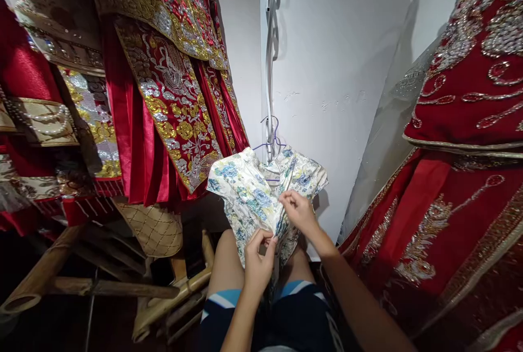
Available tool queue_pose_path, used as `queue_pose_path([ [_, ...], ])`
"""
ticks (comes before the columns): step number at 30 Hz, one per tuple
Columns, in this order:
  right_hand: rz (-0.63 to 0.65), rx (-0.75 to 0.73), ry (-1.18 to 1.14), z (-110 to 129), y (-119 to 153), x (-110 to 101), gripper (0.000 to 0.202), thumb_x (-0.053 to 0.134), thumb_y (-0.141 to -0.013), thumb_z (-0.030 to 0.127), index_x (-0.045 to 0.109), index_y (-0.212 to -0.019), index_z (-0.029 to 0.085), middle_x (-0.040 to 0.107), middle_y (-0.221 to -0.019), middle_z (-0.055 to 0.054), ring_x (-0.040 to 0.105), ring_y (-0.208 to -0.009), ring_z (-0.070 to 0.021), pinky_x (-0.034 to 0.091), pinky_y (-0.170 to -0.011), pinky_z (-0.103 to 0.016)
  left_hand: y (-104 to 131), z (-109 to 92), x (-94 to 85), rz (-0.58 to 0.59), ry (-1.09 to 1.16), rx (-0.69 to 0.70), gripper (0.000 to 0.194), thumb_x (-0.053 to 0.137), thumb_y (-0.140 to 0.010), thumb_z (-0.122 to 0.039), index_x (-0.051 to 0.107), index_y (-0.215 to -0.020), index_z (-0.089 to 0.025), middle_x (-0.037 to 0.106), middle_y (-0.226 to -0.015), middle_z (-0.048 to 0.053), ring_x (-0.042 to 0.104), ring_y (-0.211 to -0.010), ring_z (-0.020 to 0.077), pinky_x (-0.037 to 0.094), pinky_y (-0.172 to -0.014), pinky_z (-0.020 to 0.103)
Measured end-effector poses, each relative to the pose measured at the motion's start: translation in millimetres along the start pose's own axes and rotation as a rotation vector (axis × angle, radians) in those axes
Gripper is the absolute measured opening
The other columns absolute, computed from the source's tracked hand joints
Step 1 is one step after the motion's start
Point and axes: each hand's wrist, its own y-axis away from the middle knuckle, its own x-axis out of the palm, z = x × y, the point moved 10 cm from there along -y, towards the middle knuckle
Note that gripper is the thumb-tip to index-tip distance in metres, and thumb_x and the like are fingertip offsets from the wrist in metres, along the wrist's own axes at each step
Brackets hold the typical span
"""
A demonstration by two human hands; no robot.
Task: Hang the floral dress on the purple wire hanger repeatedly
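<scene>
A white short-sleeved blouse (245, 188) with blue and green flowers hangs in front of me on a thin purple hanger (276, 131). Its front edges lie partly apart below the neckline. My left hand (261, 256) pinches the front edge low on the blouse, thumb against fingers. Higher up and to the right, my right hand (297, 209) has its fingertips closed on the same front edge, near the chest. Whether a button sits between the fingers is too small to tell. The blouse's lower part falls between my knees, partly hidden by my left hand.
A white metal strip (269, 58) on the wall (327, 41) carries the hanger. Red embroidered garments (171, 85) hang close on the left, and a red beaded dress (461, 123) on the right. Bamboo furniture (114, 286) stands at lower left.
</scene>
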Motion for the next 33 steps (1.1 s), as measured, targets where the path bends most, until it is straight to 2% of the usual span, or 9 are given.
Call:
queue_pose_path([
  [7,-0.072,-0.177,0.271,23.6,-89.8,-37.0,0.025,0.056,-0.092,0.043,0.059,-0.081,0.021,0.051,-0.058,0.004,0.046,-0.053,-0.0134,0.032,-0.059,-0.025,23.4,12.7,28.4,0.061,0.071,-0.113,0.028,0.057,-0.091,-0.038,0.052,-0.071,-0.018,0.049,-0.071,0.001,0.048,-0.069,0.0156,0.039,-0.064,0.025],
  [10,-0.155,-0.213,0.323,36.7,-101.6,-48.0,0.023,0.056,-0.092,0.041,0.059,-0.082,0.021,0.052,-0.059,0.003,0.047,-0.055,-0.0136,0.032,-0.060,-0.025,28.1,16.0,25.2,0.071,0.045,-0.108,0.028,0.056,-0.092,-0.038,0.053,-0.073,-0.018,0.050,-0.072,0.001,0.049,-0.069,0.0159,0.040,-0.065,0.025],
  [13,-0.202,-0.244,0.287,49.7,-96.8,-51.3,0.023,0.056,-0.093,0.041,0.058,-0.083,0.020,0.051,-0.058,0.004,0.046,-0.054,-0.0131,0.033,-0.059,-0.025,20.7,16.0,20.2,0.119,-0.031,-0.052,0.024,0.053,-0.094,-0.036,0.054,-0.077,-0.019,0.051,-0.074,0.001,0.051,-0.071,0.0166,0.041,-0.067,0.026],
  [17,-0.141,-0.276,0.225,62.1,-82.0,-42.5,0.023,0.053,-0.095,0.039,0.059,-0.084,0.020,0.051,-0.058,0.003,0.046,-0.053,-0.0129,0.034,-0.058,-0.025,-20.4,-1.1,14.3,0.185,-0.095,0.062,0.014,0.051,-0.096,-0.030,0.056,-0.101,-0.019,0.060,-0.088,0.004,0.058,-0.084,0.0183,0.045,-0.079,0.029],
  [20,-0.099,-0.320,0.246,72.2,-73.6,-38.8,0.021,0.055,-0.095,0.037,0.060,-0.084,0.020,0.052,-0.057,0.003,0.047,-0.052,-0.0127,0.035,-0.056,-0.024,-74.3,-41.7,-5.3,0.076,-0.089,0.227,0.028,0.050,-0.097,-0.029,0.051,-0.124,-0.019,0.062,-0.094,0.005,0.060,-0.089,0.0180,0.046,-0.085,0.031],
  [23,-0.111,-0.373,0.249,82.0,-70.6,-42.9,0.020,0.056,-0.094,0.036,0.060,-0.084,0.020,0.053,-0.056,0.004,0.047,-0.049,-0.0123,0.034,-0.053,-0.023,-126.9,-81.8,-19.3,0.000,-0.126,0.353,0.036,0.051,-0.098,-0.030,0.050,-0.133,-0.020,0.063,-0.090,0.004,0.059,-0.083,0.0173,0.046,-0.079,0.030],
  [25,-0.128,-0.405,0.256,85.2,-70.6,-45.8,0.019,0.058,-0.094,0.036,0.060,-0.083,0.020,0.054,-0.055,0.004,0.049,-0.048,-0.0120,0.035,-0.053,-0.022,-152.8,-96.1,-12.7,0.070,-0.217,0.391,0.030,0.051,-0.098,-0.031,0.057,-0.126,-0.021,0.065,-0.089,0.004,0.060,-0.080,0.0173,0.046,-0.075,0.029],
  [28,-0.144,-0.441,0.318,79.8,-71.5,-44.2,0.019,0.059,-0.093,0.034,0.060,-0.081,0.020,0.055,-0.054,0.004,0.051,-0.048,-0.0121,0.035,-0.053,-0.022,-169.4,-102.9,4.0,0.169,-0.411,0.467,0.018,0.050,-0.098,-0.029,0.065,-0.098,-0.019,0.067,-0.092,0.005,0.061,-0.085,0.0191,0.044,-0.077,0.030],
  [33,-0.139,-0.394,0.538,50.2,-76.9,-25.3,0.021,0.049,-0.096,0.030,0.059,-0.083,0.018,0.060,-0.054,0.000,0.056,-0.049,-0.0155,0.030,-0.052,-0.025,-173.2,-98.2,17.0,0.071,-0.575,0.468,0.017,0.048,-0.097,-0.024,0.059,-0.085,-0.018,0.065,-0.086,0.005,0.060,-0.085,0.0204,0.040,-0.077,0.032],
])
